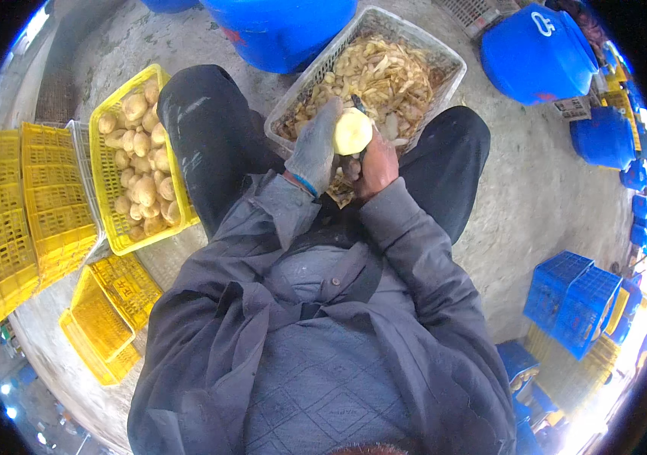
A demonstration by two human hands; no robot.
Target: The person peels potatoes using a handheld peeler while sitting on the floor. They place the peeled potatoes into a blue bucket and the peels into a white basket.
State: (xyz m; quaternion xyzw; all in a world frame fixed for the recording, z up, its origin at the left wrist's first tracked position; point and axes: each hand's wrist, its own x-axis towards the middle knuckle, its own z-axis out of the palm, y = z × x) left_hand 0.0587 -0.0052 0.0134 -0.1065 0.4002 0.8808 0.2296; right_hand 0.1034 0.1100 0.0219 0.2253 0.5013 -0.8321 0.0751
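My left hand (315,142), in a pale grey work glove, grips a peeled, pale yellow potato (352,131) from its left side. Against the potato's right side is my bare right hand (379,162), closed around a dark-handled tool (359,103), probably a peeler; its shape is mostly hidden by the hand and potato. Both hands are between my knees, over the near edge of a whitish plastic crate (454,79) heaped with potato peelings (380,71). Left of my legs, a yellow plastic crate (112,227) holds many unpeeled potatoes (144,190).
A large blue plastic drum (283,28) stands beyond the peelings crate, and another blue drum (528,57) is at upper right. Yellow crates (53,199) stand at far left, with more yellow crates (110,307) below them. Blue crates (571,301) sit on the concrete floor at right.
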